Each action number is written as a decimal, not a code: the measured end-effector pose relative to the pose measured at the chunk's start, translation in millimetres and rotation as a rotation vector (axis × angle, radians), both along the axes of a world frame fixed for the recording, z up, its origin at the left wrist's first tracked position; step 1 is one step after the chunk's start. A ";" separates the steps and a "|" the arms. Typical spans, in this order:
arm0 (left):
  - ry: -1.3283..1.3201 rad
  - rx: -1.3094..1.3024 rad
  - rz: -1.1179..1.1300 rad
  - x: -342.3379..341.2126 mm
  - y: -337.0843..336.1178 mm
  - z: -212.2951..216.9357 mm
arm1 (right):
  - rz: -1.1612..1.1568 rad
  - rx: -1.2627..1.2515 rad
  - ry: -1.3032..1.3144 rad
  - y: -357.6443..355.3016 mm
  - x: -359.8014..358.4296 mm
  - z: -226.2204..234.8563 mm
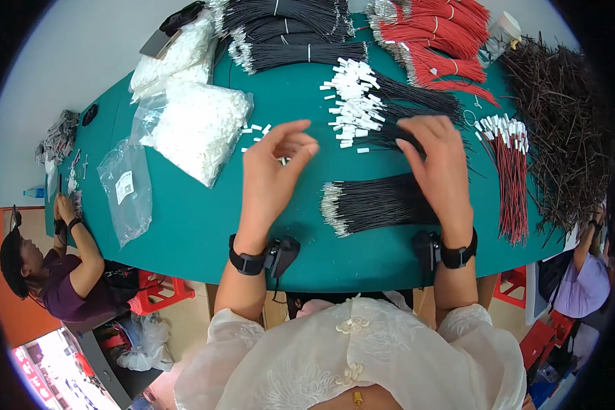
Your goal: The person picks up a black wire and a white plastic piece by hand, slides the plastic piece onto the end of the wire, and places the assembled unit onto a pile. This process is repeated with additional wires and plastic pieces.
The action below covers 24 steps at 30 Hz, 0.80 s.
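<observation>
The left hand [275, 164] is being held above the green table [205, 225], fingers curled inward with thumb and fingertips pinched together; something small and white appears to be pinched there, though the view is too coarse to be sure. Just beyond those fingertips, a few loose white connector housings [256, 130] are lying scattered. Further out on the left of that hand, a clear bag of white housings [198, 130] is resting, with an empty clear bag [126, 188] nearer the table edge.

The right hand [439, 164] is being pressed palm-down, fingers spread and bent, onto black wires [396, 137] fitted with white housings [355, 102]; whether any single wire is being gripped cannot be told. Directly beneath its palm, toward the wrist, a bundle of bare-ended black wires [376, 203] is lying, touching the hand's heel. To the right of that hand, a bundle of red wires [511, 178] with white ends is lying close by. Beyond both hands, further black bundles [287, 27] and red bundles [444, 34] are being stored.
</observation>
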<state>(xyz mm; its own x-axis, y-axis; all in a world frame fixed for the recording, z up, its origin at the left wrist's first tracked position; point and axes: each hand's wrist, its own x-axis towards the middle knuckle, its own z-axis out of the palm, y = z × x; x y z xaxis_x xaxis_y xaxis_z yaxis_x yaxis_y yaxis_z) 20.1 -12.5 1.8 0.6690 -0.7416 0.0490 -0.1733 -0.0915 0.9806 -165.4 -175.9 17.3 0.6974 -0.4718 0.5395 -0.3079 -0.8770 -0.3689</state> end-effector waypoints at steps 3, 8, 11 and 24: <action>-0.547 0.192 -0.018 23.9 13.9 -8.9 | 0.041 -0.040 0.074 -1.6 2.9 -4.7; -0.786 0.434 -0.086 20.7 16.1 -15.0 | 0.345 0.330 0.354 27.4 3.3 -19.3; -0.814 0.462 -0.092 18.6 14.8 -20.4 | 0.379 0.347 0.406 30.4 6.8 -20.2; 0.326 -0.033 -0.210 7.6 5.5 -1.4 | 0.383 0.531 0.169 25.5 5.5 -17.2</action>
<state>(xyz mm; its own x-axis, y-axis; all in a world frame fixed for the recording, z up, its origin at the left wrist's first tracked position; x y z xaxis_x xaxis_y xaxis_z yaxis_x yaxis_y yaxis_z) 27.7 -7.0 0.4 0.4873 -0.8657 -0.1149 0.1368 -0.0543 0.9891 -159.9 -150.4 0.1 0.9225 -0.3458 0.1716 -0.1029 -0.6487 -0.7541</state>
